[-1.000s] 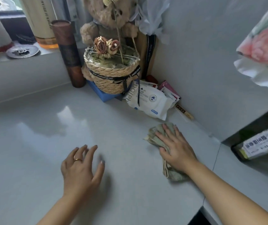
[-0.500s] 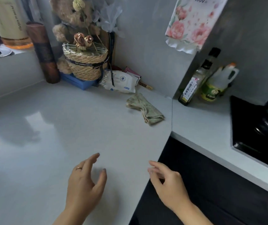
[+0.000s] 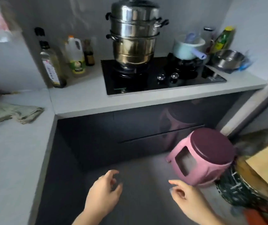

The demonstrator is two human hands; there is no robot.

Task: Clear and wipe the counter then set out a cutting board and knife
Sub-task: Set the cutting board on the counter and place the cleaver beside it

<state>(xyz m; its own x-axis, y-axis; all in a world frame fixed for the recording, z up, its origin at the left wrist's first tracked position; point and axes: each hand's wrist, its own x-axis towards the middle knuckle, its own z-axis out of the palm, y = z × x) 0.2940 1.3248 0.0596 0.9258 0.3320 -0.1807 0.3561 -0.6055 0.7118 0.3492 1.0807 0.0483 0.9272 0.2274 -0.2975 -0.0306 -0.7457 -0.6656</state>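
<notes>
— Counter [image 3: 16, 159]: where does it lie from the hands?
— Off to the left. The left hand [image 3: 102, 194] and right hand [image 3: 188, 198] hang over the floor [image 3: 146, 208] in front of the dark cabinet [image 3: 113, 132], both empty, fingers loosely curled. A pink stool [image 3: 203, 156] stands just beside the right one. The cloth [image 3: 16, 112] lies crumpled on the counter, well apart from both.
— What could go wrong?
— A foot catching that stool, I'd say, since it sits near where the person stands. And the cloth, if left there, would end up under a board.
— Board and knife?
— No knife shows. A pale wooden slab [image 3: 266, 163] at the right edge is cut off, and I cannot tell whether it is the cutting board. The whole view is smeared.
</notes>
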